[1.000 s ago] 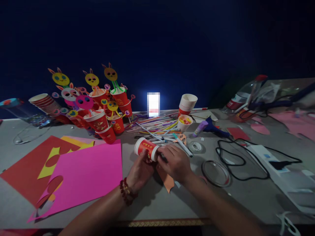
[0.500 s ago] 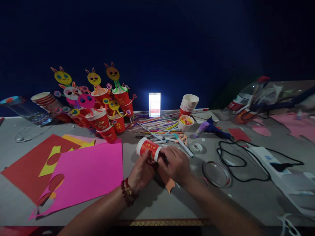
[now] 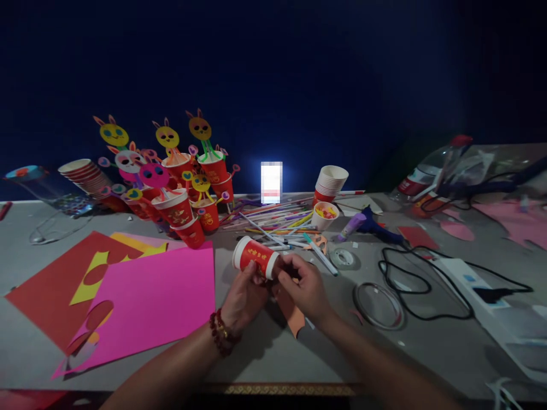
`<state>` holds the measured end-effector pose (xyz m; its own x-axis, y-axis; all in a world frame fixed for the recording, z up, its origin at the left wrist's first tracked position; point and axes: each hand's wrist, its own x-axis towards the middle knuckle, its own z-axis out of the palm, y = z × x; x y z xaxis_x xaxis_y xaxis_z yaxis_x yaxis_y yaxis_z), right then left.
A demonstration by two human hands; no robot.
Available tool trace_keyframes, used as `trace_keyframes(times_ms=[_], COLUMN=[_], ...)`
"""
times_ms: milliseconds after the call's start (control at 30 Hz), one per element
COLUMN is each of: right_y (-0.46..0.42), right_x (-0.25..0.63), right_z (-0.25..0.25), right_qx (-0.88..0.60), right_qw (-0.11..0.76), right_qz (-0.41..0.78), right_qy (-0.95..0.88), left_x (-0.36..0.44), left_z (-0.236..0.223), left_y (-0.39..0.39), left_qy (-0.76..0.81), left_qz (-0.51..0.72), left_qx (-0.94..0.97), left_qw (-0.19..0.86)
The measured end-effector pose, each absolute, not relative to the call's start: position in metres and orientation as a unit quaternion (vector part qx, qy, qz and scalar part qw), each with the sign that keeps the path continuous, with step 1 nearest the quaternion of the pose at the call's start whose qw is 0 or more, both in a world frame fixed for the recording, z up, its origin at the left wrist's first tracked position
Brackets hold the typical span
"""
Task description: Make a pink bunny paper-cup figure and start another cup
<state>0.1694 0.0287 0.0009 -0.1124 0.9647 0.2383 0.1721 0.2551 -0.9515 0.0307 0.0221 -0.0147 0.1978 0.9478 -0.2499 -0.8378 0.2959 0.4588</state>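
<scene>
A red paper cup with white bands at both ends and gold lettering lies on its side in my left hand. The left thumb presses its near side and the other fingers pass beneath it. My right hand is bent in at the right end of the cup, thumb and fingers drawn together; what lies between them is hidden. Below the hands, an orange paper strip rests on the table. Past the cup lie several pens and pipe cleaners, with a teal-capped marker nearest the right hand.
Decorated cups with bunny faces stand at left behind pink paper. A stack of cups, a cup of scraps, a glue stick, tape, a wire coil and a power strip are toward the right.
The right fingers have loosened and shifted slightly at the cup's right end. The left hand keeps its hold on the cup. The whole view has drifted a little.
</scene>
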Motion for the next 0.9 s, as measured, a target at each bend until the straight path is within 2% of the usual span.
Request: trace_keyframes(times_ms=[167,300,600,900], right_y=[0.028,0.026,0.027,0.024], right_x=[0.164,0.16,0.159,0.164], right_z=[-0.004,-0.007,-0.008,-0.007], right_qx=[-0.42,-0.416,-0.4,-0.431], right_qw=[0.502,0.507,0.559,0.52], right_qz=[0.589,0.65,0.651,0.575], right_qy=[-0.474,-0.384,-0.321,-0.462], left_x=[0.031,0.031,0.034,0.028], left_z=[-0.009,-0.007,-0.013,-0.009], left_y=[0.025,0.024,0.018,0.025], left_qy=[0.246,0.247,0.244,0.23], left_qz=[0.592,0.579,0.584,0.573], left_qx=[0.135,0.15,0.145,0.099], left_qw=[0.756,0.763,0.761,0.78])
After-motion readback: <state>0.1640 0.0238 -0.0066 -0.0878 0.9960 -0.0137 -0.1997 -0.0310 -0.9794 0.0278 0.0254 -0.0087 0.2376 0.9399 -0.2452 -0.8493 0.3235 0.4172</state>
